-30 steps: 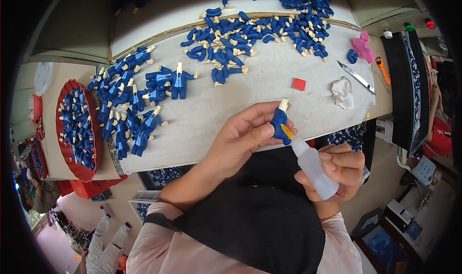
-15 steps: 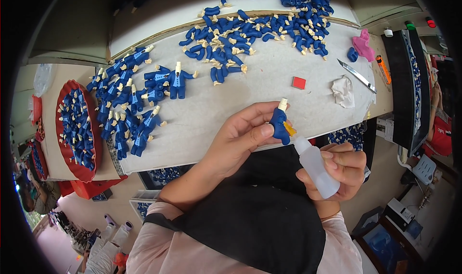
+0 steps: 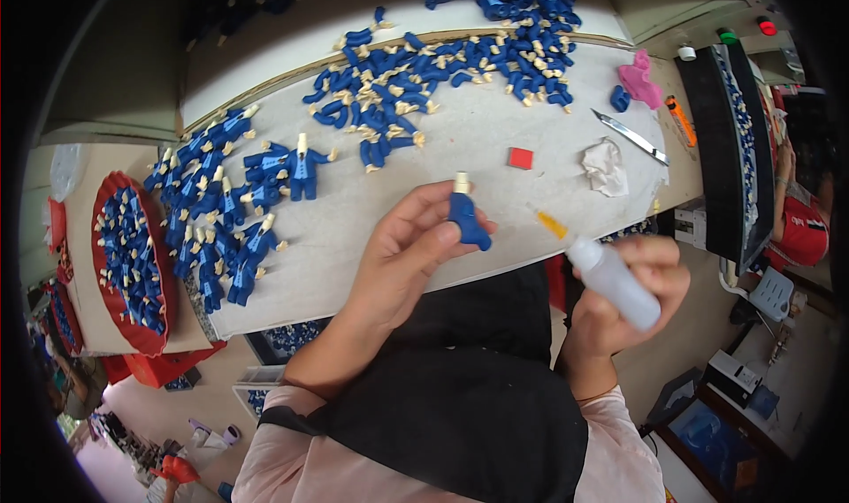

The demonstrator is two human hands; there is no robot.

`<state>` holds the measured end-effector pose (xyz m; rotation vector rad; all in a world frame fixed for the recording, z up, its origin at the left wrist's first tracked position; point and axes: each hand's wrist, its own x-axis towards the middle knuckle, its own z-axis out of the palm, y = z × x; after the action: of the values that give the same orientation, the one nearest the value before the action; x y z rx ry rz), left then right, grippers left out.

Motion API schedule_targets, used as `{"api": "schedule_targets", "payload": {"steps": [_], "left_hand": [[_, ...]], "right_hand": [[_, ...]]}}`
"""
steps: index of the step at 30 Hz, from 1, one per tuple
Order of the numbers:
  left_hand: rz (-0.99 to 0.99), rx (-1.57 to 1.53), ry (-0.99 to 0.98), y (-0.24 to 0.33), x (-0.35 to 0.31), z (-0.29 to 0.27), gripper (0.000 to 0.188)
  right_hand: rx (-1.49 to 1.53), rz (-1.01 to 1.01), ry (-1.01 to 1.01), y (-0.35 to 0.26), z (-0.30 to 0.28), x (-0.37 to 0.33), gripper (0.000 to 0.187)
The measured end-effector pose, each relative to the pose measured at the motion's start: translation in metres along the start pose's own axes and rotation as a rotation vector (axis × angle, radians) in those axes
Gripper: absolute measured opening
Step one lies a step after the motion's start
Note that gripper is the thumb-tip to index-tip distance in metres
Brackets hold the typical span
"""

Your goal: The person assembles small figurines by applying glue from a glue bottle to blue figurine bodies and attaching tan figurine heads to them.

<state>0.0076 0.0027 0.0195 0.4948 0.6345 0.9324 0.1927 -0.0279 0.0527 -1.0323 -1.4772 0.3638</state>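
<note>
My left hand (image 3: 398, 251) pinches a small blue toy figure body (image 3: 467, 217) upright between thumb and fingers, its cream neck peg pointing up. My right hand (image 3: 659, 278) grips a translucent white squeeze bottle (image 3: 623, 284). The bottle's orange nozzle (image 3: 554, 225) points up and left toward the figure body, with a gap between them. Beyond my hands, many loose blue toy arms (image 3: 389, 92) with cream hands are heaped on the white table (image 3: 371, 211). Left of these lie several figures with arms attached (image 3: 303, 174), in blue suits with lighter fronts.
At the far left stands a red scalloped basket (image 3: 172, 282) full of blue parts. To the right lie a red block (image 3: 520, 157), crumpled tissue (image 3: 605, 169), a metal blade tool (image 3: 632, 138), a pink cloth (image 3: 638, 80) and an orange-handled tool (image 3: 680, 121). A black-edged conveyor (image 3: 703, 140) runs beyond.
The bottle has moved right, away from the figure body, so its nozzle now stands apart from it. My left hand still holds the body, now turned more upright. The whole view has shifted slightly.
</note>
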Motion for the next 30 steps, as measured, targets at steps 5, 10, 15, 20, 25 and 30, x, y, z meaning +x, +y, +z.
{"api": "schedule_targets", "payload": {"steps": [5, 10, 15, 20, 25, 30], "left_hand": [[0.038, -0.094, -0.02, -0.003, 0.001, -0.01, 0.034], [0.047, -0.074, -0.019, -0.003, 0.001, -0.008, 0.034], [0.037, -0.109, -0.026, -0.002, 0.0, -0.007, 0.03], [0.027, -0.104, -0.034, -0.003, 0.002, -0.007, 0.029], [0.016, -0.088, -0.025, -0.002, 0.002, -0.005, 0.03], [0.01, -0.083, -0.011, -0.002, 0.002, -0.004, 0.031]], "right_hand": [[0.129, 0.447, -0.059, 0.036, -0.005, 0.035, 0.022], [-0.197, 0.368, -0.209, 0.098, -0.007, 0.06, 0.023], [-0.659, 0.152, -0.379, 0.099, 0.006, 0.075, 0.02], [-0.697, 0.186, -0.407, 0.101, 0.008, 0.074, 0.017], [-0.665, 0.172, -0.445, 0.104, 0.003, 0.077, 0.016], [-0.595, 0.298, -0.455, 0.094, 0.001, 0.072, 0.014]]}}
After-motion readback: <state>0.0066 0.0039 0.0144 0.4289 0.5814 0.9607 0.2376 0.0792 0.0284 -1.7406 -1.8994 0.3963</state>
